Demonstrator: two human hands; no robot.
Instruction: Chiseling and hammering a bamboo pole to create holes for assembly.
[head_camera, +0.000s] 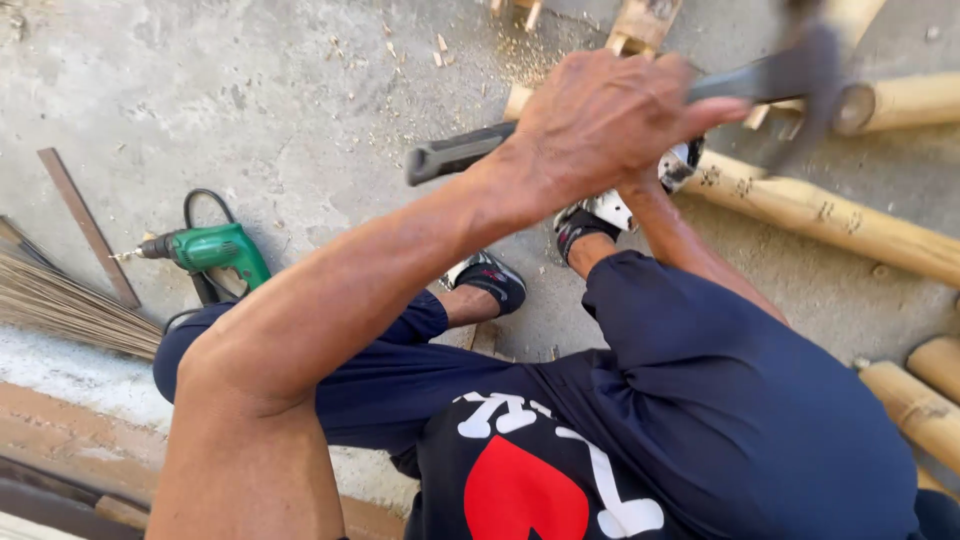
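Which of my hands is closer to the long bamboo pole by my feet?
Right. The right forearm reaches down to the bamboo pole, its hand mostly hidden there; the left hand is raised above it, fingers wrapped around a hammer.

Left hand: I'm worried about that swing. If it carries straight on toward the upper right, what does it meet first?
Probably the bamboo pole beyond the left hand and its hammer; depth is unclear.

- Hammer (640, 105): dark handle with a grey butt end, lying nearly level across the view and raised above the floor; its head at upper right is blurred.
- Bamboo pole (830, 215): pale tan, round, lying on the concrete floor, slanting down to the right.
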